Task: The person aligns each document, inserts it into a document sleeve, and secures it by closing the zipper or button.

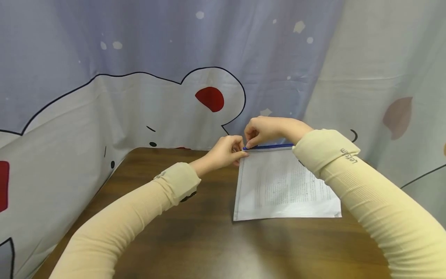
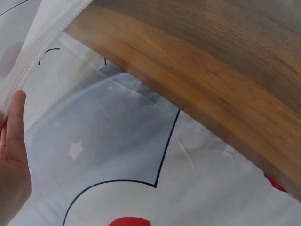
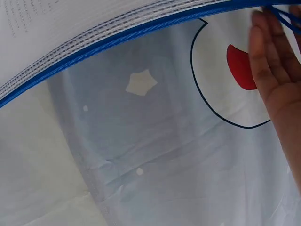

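Note:
A white, see-through zip document bag [image 1: 258,193] with printed paper inside hangs over the right part of the table, its blue zipper [image 1: 275,146] along the top edge. At its top left corner, my left hand [image 1: 224,152] pinches the bag between thumb and fingers. Just beside it, my right hand [image 1: 263,130] pinches the blue zipper pull at the zipper's left end. A blue loop [image 3: 284,20] shows by the right fingertips in the right wrist view. From the left wrist, the stitched side edge [image 2: 35,59] runs up from the left hand [image 2: 14,155].
A brown wooden table [image 1: 195,240] spreads beneath both arms. Behind and to the left of it hangs a pale curtain [image 1: 146,46] with cartoon shapes, close to the table's back edge.

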A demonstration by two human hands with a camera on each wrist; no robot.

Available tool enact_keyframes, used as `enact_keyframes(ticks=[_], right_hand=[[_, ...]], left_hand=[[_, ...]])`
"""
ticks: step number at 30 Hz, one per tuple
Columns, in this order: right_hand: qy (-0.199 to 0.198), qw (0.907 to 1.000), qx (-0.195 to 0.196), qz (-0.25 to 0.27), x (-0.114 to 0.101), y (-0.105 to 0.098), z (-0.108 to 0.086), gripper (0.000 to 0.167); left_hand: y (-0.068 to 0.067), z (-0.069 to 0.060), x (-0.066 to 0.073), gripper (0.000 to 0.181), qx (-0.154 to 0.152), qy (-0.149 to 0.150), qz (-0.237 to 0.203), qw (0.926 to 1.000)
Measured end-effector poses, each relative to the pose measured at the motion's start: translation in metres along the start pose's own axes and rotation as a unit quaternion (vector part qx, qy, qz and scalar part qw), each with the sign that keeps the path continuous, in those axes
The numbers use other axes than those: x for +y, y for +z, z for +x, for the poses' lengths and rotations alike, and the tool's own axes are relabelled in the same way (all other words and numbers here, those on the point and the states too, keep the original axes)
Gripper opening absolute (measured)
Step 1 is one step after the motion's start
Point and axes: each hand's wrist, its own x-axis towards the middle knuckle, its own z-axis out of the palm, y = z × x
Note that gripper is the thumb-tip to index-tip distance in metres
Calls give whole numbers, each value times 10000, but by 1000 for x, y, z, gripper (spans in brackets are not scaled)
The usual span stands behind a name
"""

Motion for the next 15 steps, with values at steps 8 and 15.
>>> enact_keyframes(ticks=[8,15], right_hand=[[60,9993,-233,292,4,7,0,32],[209,9984,-528,-62,23,7,-11,29]], left_hand=[[1,-4,-5,13,-36,7,324,9995],[-2,-11,-14,12,78,25,455,9989]])
